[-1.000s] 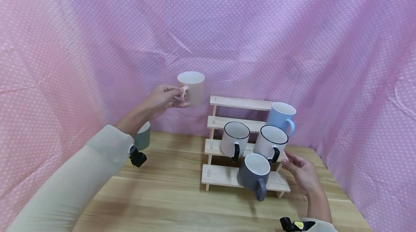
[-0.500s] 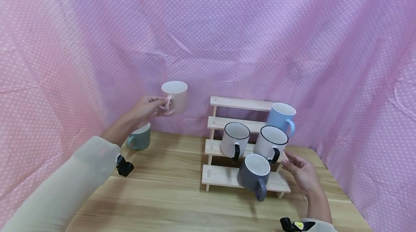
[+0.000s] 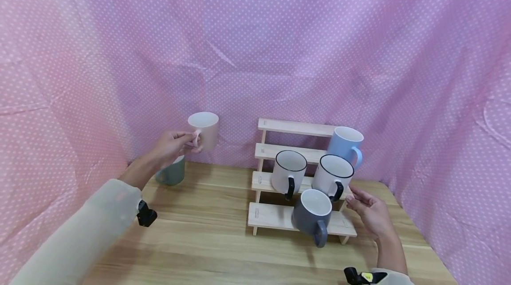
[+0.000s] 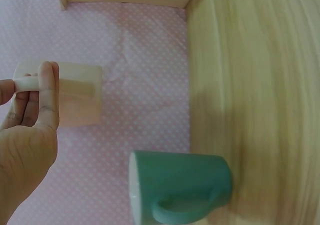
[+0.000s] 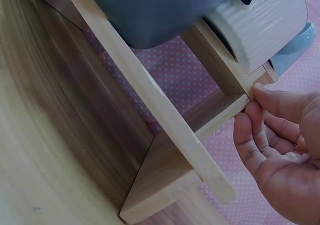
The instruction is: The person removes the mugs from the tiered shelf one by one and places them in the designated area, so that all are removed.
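My left hand pinches the handle of a pale pink mug, upright in the air left of the wooden tiered rack. In the left wrist view a green mug stands on the table, its handle in sight. Over on the right, my right hand pinches the end of a rack tier between thumb and fingers, as the right wrist view shows. A grey mug sits on the lowest tier. Above it are two white mugs with black rims, one left and one right.
At the rack's upper right stands a light blue mug, partly hidden by a white one. Polka-dot pink cloth hangs behind and beside the wooden table. Bare shelf shows on the rack's left side.
My left hand has carried the pink mug left and down, away from the rack toward the green mug. My right hand and the rack have stayed in place.
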`<state>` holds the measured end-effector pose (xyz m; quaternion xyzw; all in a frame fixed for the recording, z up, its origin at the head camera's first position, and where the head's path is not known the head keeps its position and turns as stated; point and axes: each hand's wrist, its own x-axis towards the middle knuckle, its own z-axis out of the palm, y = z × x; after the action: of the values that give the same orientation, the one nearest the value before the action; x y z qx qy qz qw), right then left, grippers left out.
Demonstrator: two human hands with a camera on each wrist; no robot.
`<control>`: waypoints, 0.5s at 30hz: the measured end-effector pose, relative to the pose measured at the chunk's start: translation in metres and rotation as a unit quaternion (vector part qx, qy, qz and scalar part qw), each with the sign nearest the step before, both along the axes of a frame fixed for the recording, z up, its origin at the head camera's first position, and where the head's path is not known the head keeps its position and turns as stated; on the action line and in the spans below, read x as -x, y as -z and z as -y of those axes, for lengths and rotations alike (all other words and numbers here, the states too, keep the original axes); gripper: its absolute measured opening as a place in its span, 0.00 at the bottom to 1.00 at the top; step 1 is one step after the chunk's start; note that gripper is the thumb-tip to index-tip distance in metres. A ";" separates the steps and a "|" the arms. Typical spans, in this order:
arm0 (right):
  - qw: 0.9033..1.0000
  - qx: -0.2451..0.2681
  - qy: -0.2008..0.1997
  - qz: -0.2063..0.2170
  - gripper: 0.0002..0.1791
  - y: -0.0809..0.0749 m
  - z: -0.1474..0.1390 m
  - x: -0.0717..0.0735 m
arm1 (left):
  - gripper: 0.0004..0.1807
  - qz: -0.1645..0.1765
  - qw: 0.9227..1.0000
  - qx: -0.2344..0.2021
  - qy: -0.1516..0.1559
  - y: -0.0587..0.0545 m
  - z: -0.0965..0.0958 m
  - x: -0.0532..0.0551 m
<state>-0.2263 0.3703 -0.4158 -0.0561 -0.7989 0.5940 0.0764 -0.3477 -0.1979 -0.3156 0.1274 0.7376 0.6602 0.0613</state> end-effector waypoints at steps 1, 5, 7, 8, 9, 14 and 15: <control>1.000 -0.001 -0.001 0.000 0.35 0.000 0.000 0.000 | 0.25 0.003 1.000 -0.004 -0.002 0.003 0.001 0.000; 1.000 -0.001 0.001 -0.001 0.35 0.000 0.000 0.000 | 0.26 0.003 1.000 -0.020 -0.002 0.016 0.002 0.000; 1.000 0.005 0.002 -0.002 0.35 0.001 0.000 0.000 | 0.27 0.000 1.000 -0.019 -0.002 0.022 0.003 -0.001; 1.000 0.007 0.004 -0.001 0.35 0.000 0.000 0.000 | 0.27 -0.002 1.000 -0.019 -0.002 0.025 0.003 -0.001; 1.000 0.010 0.003 -0.001 0.35 0.000 0.000 0.000 | 0.28 -0.001 1.000 -0.019 -0.003 0.028 0.003 -0.001; 1.000 0.014 0.003 0.002 0.35 0.000 0.000 0.000 | 0.28 0.001 1.000 -0.021 -0.004 0.042 0.005 -0.002; 1.000 0.013 0.002 0.003 0.36 0.000 0.000 -0.001 | 0.28 0.003 1.000 -0.024 -0.003 0.045 0.005 -0.002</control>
<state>-0.2257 0.3702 -0.4159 -0.0603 -0.7909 0.6044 0.0747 -0.3455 -0.2032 -0.3601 0.1248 0.7218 0.6782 0.0581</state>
